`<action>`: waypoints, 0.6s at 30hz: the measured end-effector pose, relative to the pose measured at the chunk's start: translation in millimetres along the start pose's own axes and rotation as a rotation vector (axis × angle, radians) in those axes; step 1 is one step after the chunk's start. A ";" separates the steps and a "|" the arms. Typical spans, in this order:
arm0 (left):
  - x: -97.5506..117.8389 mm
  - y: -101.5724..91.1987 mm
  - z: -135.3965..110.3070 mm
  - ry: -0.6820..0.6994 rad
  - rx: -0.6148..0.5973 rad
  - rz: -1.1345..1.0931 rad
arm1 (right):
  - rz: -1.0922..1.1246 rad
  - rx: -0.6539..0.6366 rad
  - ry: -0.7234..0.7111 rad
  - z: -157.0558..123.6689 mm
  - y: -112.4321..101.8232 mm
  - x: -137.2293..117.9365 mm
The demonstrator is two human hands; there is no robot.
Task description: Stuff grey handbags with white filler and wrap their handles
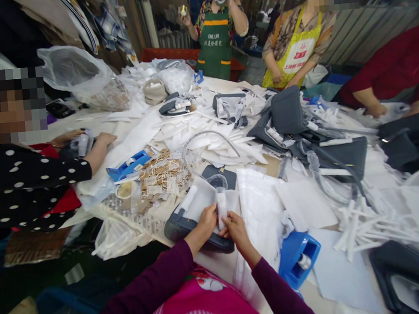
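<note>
A dark grey handbag lies at the table edge in front of me, with white sheet padding on it. A white wrapping strip stands up around part of the bag, near a loop of clear plastic film. My left hand has its fingers closed at the strip's left side. My right hand pinches the strip's lower end between thumb and fingers. What lies beneath my fingertips is partly hidden.
Left of the bag are string tags and a blue tape dispenser; another tape dispenser stands right. White foam strips, loose paper rolls and grey bags cover the table. Several co-workers stand around it, one in a polka-dot sleeve.
</note>
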State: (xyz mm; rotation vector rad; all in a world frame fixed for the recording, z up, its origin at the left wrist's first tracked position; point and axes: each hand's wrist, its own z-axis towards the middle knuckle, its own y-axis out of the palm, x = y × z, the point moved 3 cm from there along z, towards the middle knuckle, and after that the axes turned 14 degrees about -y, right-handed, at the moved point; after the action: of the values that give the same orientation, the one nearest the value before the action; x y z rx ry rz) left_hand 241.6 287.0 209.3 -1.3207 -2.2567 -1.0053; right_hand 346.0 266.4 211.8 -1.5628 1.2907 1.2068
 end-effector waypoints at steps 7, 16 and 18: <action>2.5 -3.2 -10.8 0.000 -0.188 0.138 | 0.028 0.007 -0.041 0.4 3.3 -1.2; -6.6 -7.1 -9.2 0.081 -0.063 0.317 | 0.016 0.108 -0.086 -1.2 4.2 3.3; -10.4 -9.0 -9.0 0.094 0.018 0.348 | 0.006 0.096 -0.067 -1.8 4.3 5.0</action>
State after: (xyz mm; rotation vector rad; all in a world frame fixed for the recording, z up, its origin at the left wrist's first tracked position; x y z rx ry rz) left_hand 238.7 271.2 205.7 -1.5544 -1.8770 -0.8986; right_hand 342.4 262.6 207.5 -1.4390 1.2918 1.1741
